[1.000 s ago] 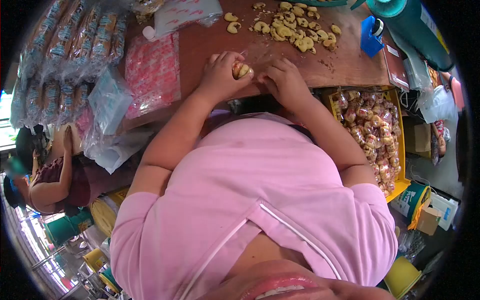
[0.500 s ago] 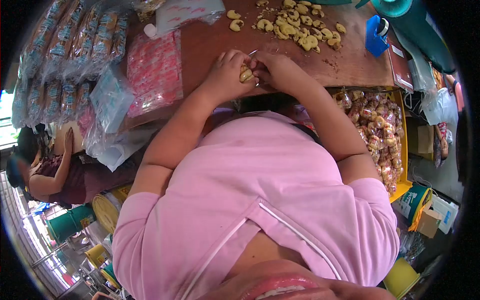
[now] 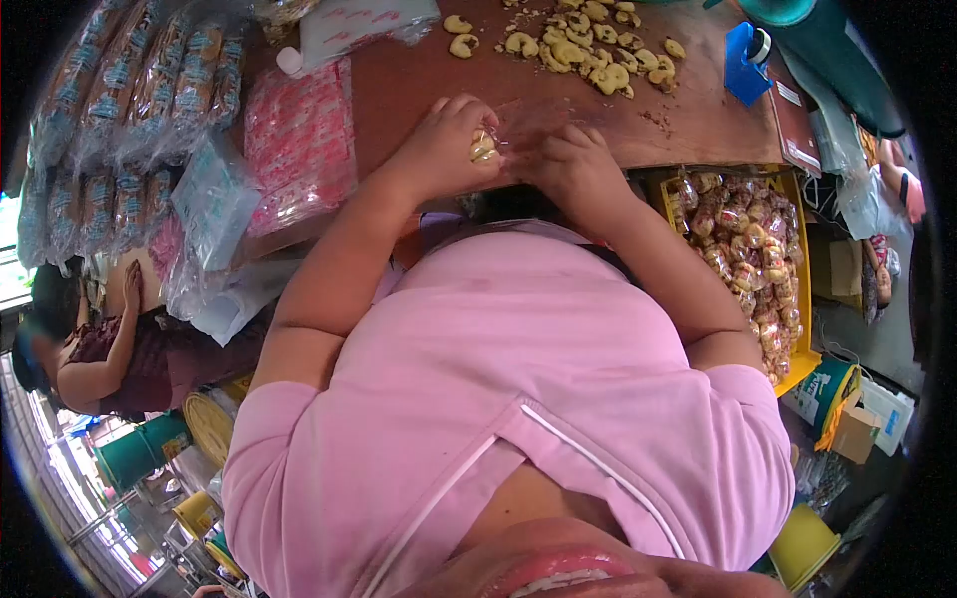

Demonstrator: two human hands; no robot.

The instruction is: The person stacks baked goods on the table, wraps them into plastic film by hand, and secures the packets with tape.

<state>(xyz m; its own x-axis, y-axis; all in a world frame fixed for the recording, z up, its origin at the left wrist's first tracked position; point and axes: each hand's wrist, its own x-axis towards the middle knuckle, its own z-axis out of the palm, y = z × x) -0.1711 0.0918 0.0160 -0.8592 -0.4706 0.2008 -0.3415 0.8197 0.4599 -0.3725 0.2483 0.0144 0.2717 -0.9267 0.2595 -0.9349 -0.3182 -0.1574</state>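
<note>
My left hand (image 3: 454, 145) is wrapped round a small bag of cookies (image 3: 483, 148) at the table's near edge. Just to its right, my right hand (image 3: 578, 169) has its fingers pinched together, with clear film stretching between the two hands. Whether the fingertips grip that film is too small to make out. Beyond them on the brown table (image 3: 399, 90) lies a pile of curved cookies (image 3: 588, 50). A yellow crate (image 3: 805, 339) at the right holds several wrapped cookie bags (image 3: 753, 249).
Red-printed plastic sheets (image 3: 299, 140) and packed long loaves (image 3: 115, 90) lie at the left. A blue tape dispenser (image 3: 746, 65) stands at the back right. Another person (image 3: 110, 354) is at the far left; part of someone else shows at the far right.
Half a second ago my hands met at the bag. Now my right hand has moved away to the right and closer to me, while my left hand still holds the bag.
</note>
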